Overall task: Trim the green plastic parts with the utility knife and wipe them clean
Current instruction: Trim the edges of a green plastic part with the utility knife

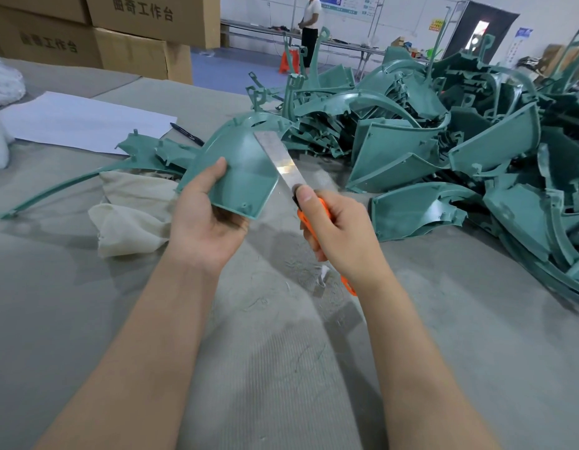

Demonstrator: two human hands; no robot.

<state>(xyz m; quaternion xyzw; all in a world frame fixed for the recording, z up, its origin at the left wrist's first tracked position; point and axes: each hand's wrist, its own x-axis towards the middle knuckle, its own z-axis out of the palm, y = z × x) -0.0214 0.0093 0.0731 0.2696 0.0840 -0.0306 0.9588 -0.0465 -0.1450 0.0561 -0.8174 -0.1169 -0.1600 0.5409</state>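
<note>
1 cream rag (pixel 132 219) lies on the worktop (pixel 87 319), left. Left hand (pixel 207 222) holds a curved green part (pixel 246 170) off the worktop, thumb on top, fingers curled under. Right hand (pixel 340 232) wraps the orange utility knife (pixel 286 167), blade along the part's right edge. Pile of green parts (pixel 460 141) far right.

The part (pixel 246 172) sits in the left hand (pixel 205 224) at centre, the utility knife (pixel 288 172) in the right hand (pixel 341 230) against its right edge. On the table (pixel 281 368), a cloth (pixel 129 219) lies left, a paper sheet (pixel 87 121) behind it, a pile of parts (pixel 444 141) far right
</note>
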